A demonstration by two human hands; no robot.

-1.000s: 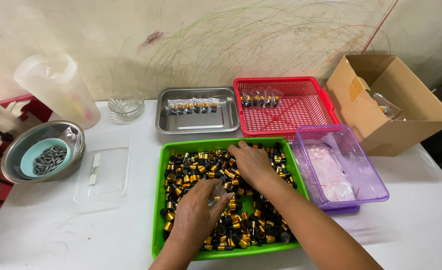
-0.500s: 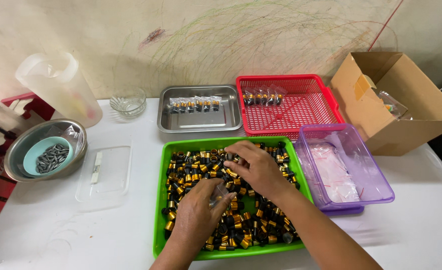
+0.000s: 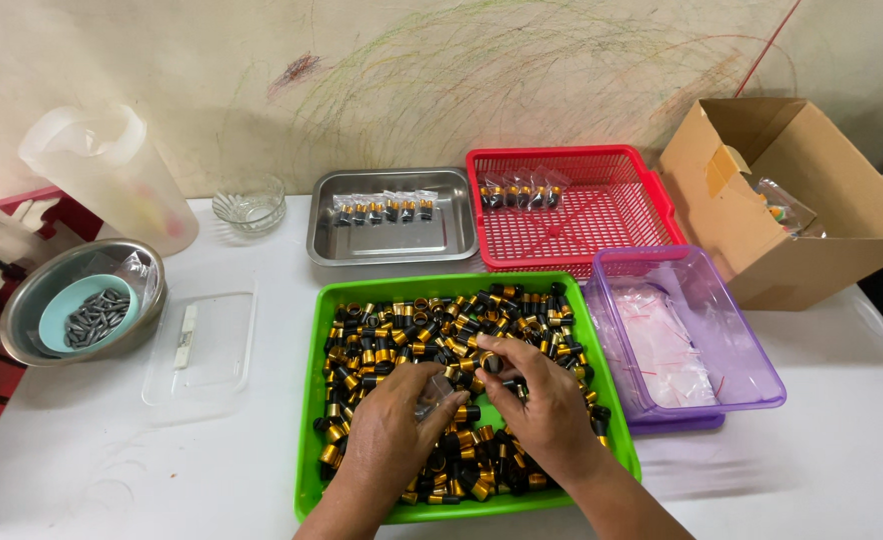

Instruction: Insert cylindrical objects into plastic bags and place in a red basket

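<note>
Both hands bare: left hand (image 3: 390,437), right hand (image 3: 540,407). No gloves, rings, watch or wristband seen. Both forearms bare to the lower frame edge; no sleeve in view. Fingernails short and unpainted where visible. No markings noted.

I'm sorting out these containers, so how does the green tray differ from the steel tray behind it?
The green tray is plastic and heaped with loose black-and-gold parts; the steel tray is metal and holds only one row of small bagged parts. The left hand and right hand work over the green tray, not the steel tray. Both are shallow rectangles.
</note>
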